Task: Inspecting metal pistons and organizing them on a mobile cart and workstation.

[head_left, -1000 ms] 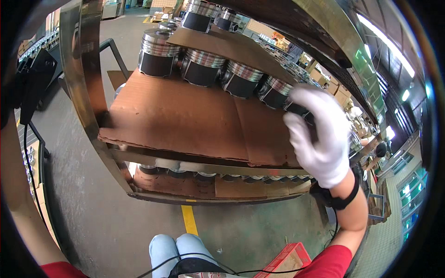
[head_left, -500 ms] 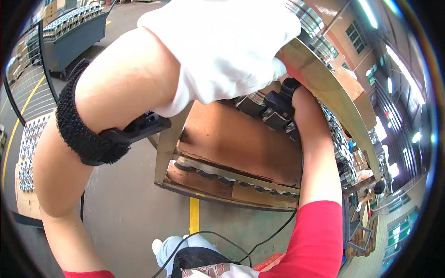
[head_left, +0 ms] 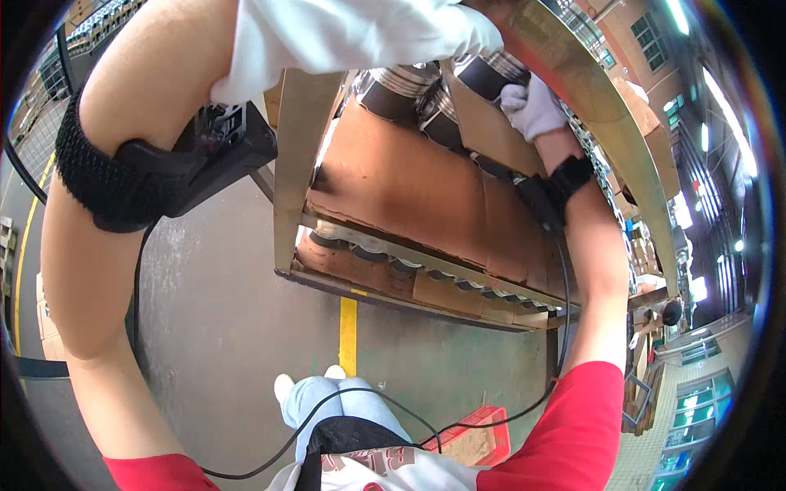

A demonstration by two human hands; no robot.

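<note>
My left hand (head_left: pixel 360 37) wears a white glove and reaches across the top of the view. Its fingertips lie beside a black cylinder with stacked silvery rings (head_left: pixel 490 75); what its fingers do underneath is hidden. My right hand (head_left: pixel 534 108), also gloved in white, has curled fingers right next to that cylinder and the upper edge of a cardboard sheet (head_left: pixel 491 127). Which of them it grips I cannot make out. More ringed cylinders (head_left: pixel 397 92) stand to the left of the sheet, on a brown cardboard-covered shelf (head_left: pixel 401 176).
A metal frame (head_left: pixel 293 180) borders the shelf, its curved rail (head_left: pixel 606 98) passing right of my right hand. Below is a lower tier of cylinders (head_left: pixel 368 252). Black devices are strapped to both forearms; a cable (head_left: pixel 565 303) hangs by my right arm. A red crate (head_left: pixel 491 438) sits on the floor.
My left arm has shifted left and up. My right hand, hidden before, now shows farther up. The cardboard sheet and more cylinders have come into view.
</note>
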